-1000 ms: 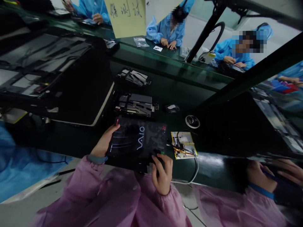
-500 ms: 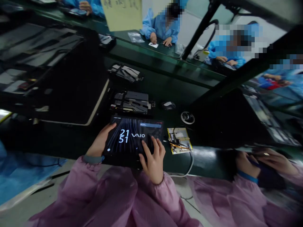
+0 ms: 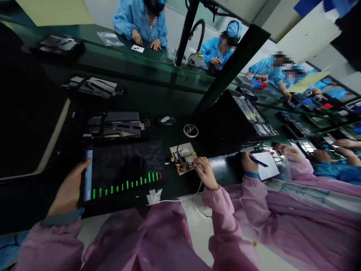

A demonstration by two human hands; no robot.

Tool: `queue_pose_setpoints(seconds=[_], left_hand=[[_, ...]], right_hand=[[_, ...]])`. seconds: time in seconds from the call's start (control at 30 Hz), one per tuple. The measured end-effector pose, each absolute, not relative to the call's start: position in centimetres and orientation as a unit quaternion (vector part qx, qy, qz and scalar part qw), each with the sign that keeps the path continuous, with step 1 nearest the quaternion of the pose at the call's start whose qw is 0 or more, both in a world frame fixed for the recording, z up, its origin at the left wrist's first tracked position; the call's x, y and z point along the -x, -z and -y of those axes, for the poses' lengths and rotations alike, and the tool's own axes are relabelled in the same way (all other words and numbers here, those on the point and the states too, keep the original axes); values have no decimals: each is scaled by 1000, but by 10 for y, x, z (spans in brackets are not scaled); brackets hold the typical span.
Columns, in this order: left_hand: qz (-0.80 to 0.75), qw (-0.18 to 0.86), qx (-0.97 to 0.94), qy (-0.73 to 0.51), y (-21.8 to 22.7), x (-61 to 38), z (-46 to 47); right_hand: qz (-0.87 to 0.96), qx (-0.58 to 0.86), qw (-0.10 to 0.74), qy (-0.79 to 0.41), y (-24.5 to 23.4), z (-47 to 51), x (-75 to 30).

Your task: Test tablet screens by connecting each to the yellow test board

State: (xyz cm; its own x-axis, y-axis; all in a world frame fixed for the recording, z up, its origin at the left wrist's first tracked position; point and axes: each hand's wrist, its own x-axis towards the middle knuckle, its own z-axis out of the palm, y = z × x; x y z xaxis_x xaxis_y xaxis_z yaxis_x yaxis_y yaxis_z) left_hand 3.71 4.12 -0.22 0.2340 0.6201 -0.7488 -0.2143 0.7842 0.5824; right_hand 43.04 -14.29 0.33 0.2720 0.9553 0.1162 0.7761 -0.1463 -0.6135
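My left hand (image 3: 69, 184) grips the left edge of a black tablet (image 3: 126, 162), thumb on the front. Its screen is dark with a row of green bars, one red bar at the right end, and a blue-grey strip along the left side. My right hand (image 3: 207, 174) is pinched at the right side of a small circuit board (image 3: 184, 152) with yellow edges. A thin piece and an orange strip meet my fingertips, too small to make out. A white cable (image 3: 180, 198) runs below this hand. A plug stands between the tablet's right edge and the board.
A crumpled white piece (image 3: 154, 196) lies below the tablet. Behind are trays of parts (image 3: 113, 124), a mouse (image 3: 166, 121) and a round white-rimmed object (image 3: 191, 130). A black box (image 3: 234, 120) and a post stand right. A co-worker's hand (image 3: 249, 163) holds a pen beside a white-screened tablet (image 3: 265, 165).
The screen has gone from a clock and VAIO logo to green bars on black. My right hand has left the screen for the board. The view has swung to the right.
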Motion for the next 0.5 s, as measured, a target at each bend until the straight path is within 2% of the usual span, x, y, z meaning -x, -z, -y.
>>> queue_pose_setpoints(seconds=[0.17, 0.33, 0.5], left_hand=[[-592, 773, -84, -213, -6, -42, -40], [-558, 785, -65, -260, -10, -45, -38], [-514, 798, -56, -310, -13, -46, -37]], right_hand=[[612, 691, 335, -189, 0, 134, -434], [632, 675, 343, -165, 1, 130, -429], [640, 677, 314, -184, 4, 127, -427]])
